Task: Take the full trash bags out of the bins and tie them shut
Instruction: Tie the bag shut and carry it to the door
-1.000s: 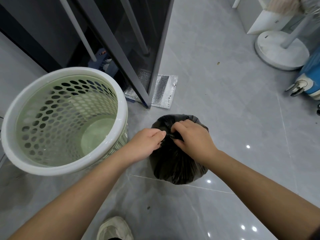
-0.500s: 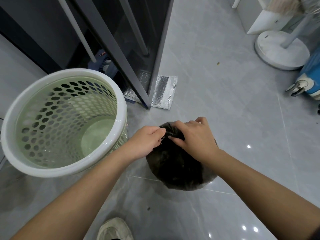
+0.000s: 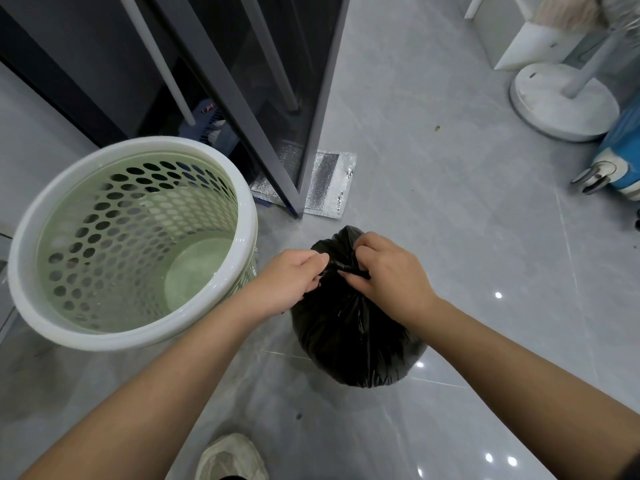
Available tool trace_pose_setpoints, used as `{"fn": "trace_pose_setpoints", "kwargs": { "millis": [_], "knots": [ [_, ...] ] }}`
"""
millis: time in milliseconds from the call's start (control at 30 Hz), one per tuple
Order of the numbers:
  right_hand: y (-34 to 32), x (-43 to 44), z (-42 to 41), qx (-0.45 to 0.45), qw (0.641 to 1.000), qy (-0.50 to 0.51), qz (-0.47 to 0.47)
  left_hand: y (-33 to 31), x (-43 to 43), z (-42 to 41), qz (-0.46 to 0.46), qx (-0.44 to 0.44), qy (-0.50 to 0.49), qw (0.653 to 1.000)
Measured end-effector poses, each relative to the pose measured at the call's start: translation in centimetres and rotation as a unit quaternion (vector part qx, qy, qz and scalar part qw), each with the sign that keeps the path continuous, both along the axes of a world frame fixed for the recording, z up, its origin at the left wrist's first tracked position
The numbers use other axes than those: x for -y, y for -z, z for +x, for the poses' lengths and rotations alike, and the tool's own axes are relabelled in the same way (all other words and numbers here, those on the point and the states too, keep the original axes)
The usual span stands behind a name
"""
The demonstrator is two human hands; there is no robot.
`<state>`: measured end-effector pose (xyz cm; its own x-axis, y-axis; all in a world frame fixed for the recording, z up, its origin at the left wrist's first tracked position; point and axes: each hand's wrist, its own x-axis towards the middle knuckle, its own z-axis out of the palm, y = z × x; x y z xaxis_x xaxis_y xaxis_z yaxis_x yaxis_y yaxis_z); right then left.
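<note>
Stands over a black trash bag (image 3: 349, 341), bulging and full, already out of the bin and low at the grey tiled floor (image 3: 450, 237). Cannot tell whether resting on the tiles or lifted a little.

Gathers the top of the bag into a twisted neck (image 3: 333, 266) between both hands. With the left hand (image 3: 291, 282), grip narrow: fingers curled, pinching the left end of the neck. With the right hand (image 3: 391, 271), grip closed as well: fingers curled around the right part of the neck and the plastic folds above it. Keeps both hands near each other, with only the short twisted piece visible between. Cannot tell whether a knot is made, because fingers cover that part.

Just left of the bag, a round bin (image 3: 33, 237) with white rim and pale green walls full of holes, upright, its green bottom visible inside. Cannot tell if bag and bin touch: covered there by the left wrist.

Behind the bag, a flat silver foil pouch (image 3: 329, 183) on the floor, at the foot of a dark glass door (image 3: 277, 81). At far right, a white round stand base (image 3: 561, 105) and, beside it, a blue suitcase (image 3: 623, 147) with a wheel. At the bottom edge, the tip of a light shoe (image 3: 230, 457).
</note>
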<state>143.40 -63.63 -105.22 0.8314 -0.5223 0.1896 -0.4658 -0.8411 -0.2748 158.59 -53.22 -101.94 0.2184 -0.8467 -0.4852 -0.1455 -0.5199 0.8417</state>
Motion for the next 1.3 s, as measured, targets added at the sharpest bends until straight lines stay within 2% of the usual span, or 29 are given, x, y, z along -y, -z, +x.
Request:
{"fn": "trace_pose_setpoints", "kwargs": {
  "millis": [400, 533, 633, 800, 933, 1067, 1300],
  "knots": [
    [-0.75, -0.25, -0.01, -0.046, 0.992, 0.028, -0.113, -0.20, -0.40, 0.25, -0.001, 0.012, 0.008, 1.000],
    [-0.40, 0.03, 0.17, -0.006, 0.997, -0.018, -0.076, -0.51, -0.42, 0.17, -0.009, 0.006, 0.014, 1.000],
    [-0.61, -0.32, 0.29, 0.017, 0.999, -0.015, -0.045, -0.67, -0.46, 0.16, -0.015, 0.013, 0.019, 1.000],
    [-0.97, -0.85, 0.30, -0.002, 0.998, 0.015, -0.056, -0.67, -0.50, 0.26, -0.013, 0.005, 0.013, 1.000],
    [-0.66, -0.64, 0.40, -0.003, 0.998, -0.003, -0.065, -0.41, -0.48, 0.45, -0.009, 0.007, 0.007, 1.000],
    [-0.68, -0.52, 0.66, 0.014, 0.999, -0.042, -0.016, -0.20, -0.41, 0.49, -0.014, -0.003, 0.000, 1.000],
    [-1.13, -0.82, 0.37, -0.039, 0.999, 0.024, 0.015, -0.32, -0.45, 0.53, -0.011, 0.011, 0.002, 1.000]
  ]
}}
